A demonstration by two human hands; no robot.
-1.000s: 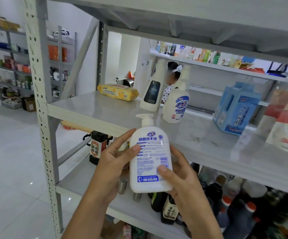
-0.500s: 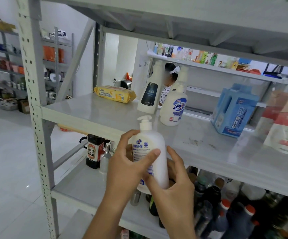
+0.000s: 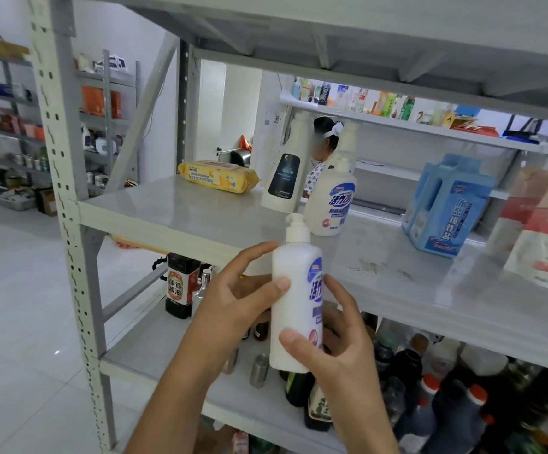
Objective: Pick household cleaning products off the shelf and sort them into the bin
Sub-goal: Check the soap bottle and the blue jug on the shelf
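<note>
White pump bottle (image 3: 294, 299) before grey shelf (image 3: 174, 214)

Legible markings, located relative to the hands:

- Pump bottle (image 3: 297, 299), gripped between the left hand (image 3: 233, 309) and right hand (image 3: 341, 352): blue label turned sideways, showing large blue characters, partly "活力"; remaining print unreadable.
- Dark sauce bottle (image 3: 180, 285), left of the left hand on the lower shelf: label reads "酿造酱油".
- Yellow wipes pack (image 3: 218, 175), above the left hand: "Lemon".
- White bottle (image 3: 331, 199), directly above the held bottle: "活力" in blue, followed by a blurred numeral.
- Tall bottle with black label (image 3: 284, 175), beside it: text too small to read.
- Blue box (image 3: 446, 204), above and right of the right hand: vertical "爆炸盐".
</note>
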